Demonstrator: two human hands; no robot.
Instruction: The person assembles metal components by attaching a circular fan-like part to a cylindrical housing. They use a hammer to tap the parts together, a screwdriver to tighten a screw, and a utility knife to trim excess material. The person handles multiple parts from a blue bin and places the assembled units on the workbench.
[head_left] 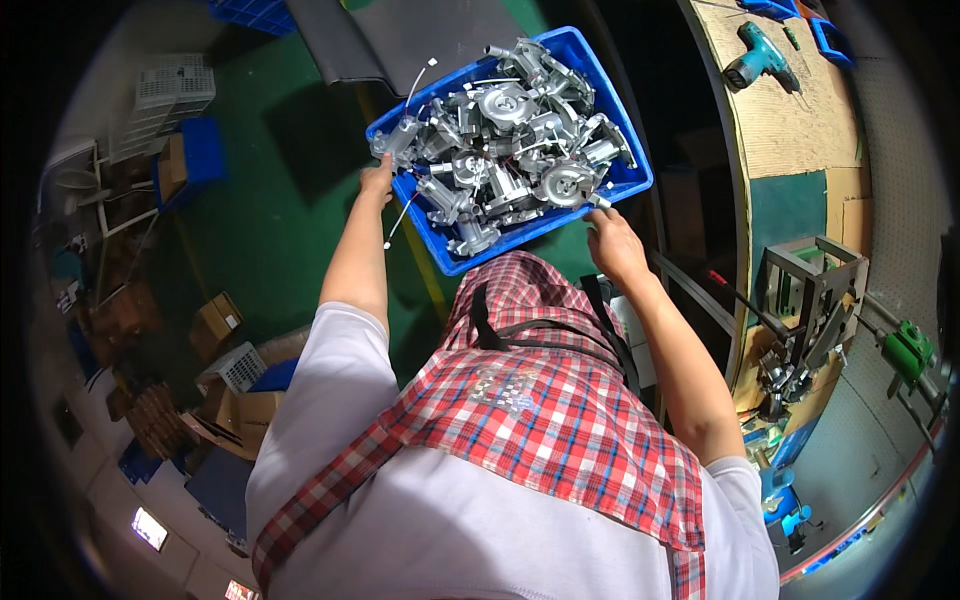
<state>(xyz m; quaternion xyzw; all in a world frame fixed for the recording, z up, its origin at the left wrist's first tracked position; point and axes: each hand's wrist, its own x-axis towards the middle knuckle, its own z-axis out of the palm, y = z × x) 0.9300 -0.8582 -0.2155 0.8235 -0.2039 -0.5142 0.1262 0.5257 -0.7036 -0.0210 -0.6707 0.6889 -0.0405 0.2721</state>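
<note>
A blue plastic bin (640,160) sits tilted in front of my body, heaped with grey metal parts (505,105) that look like small motor or blower units with round housings. White connectors on thin wires stick out over its left side. My left hand (377,180) is closed on the bin's left rim, beside a grey cylindrical unit. At the near right corner my right hand (614,243) grips the rim, fingers partly hidden under the edge.
To the right runs a workbench (800,130) with a teal cordless drill (760,58) and a metal hand-lever fixture (810,290). A dark grey sheet-covered surface (420,40) lies beyond the bin. Cardboard boxes (215,320) and white crates (175,90) stand on the green floor at left.
</note>
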